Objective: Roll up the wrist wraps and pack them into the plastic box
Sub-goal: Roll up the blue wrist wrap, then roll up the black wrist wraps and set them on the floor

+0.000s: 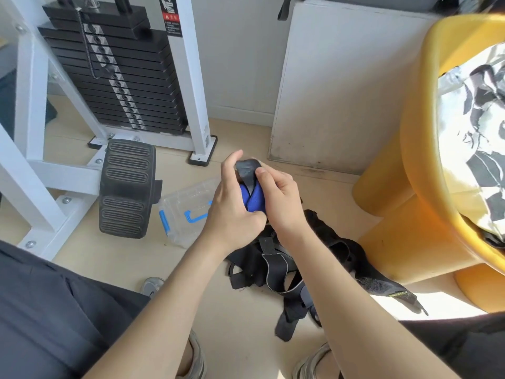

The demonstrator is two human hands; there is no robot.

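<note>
Both hands, the left hand (232,212) and right hand (281,203), grip a rolled blue wrist wrap (252,199) above the floor, its grey tab seemingly pinched, beside the clear plastic box (185,212) and black straps (284,269).

blue wrist wrap (252,199), black wraps (276,266), clear blue-latched box (185,212), yellow chair (410,149)
</note>
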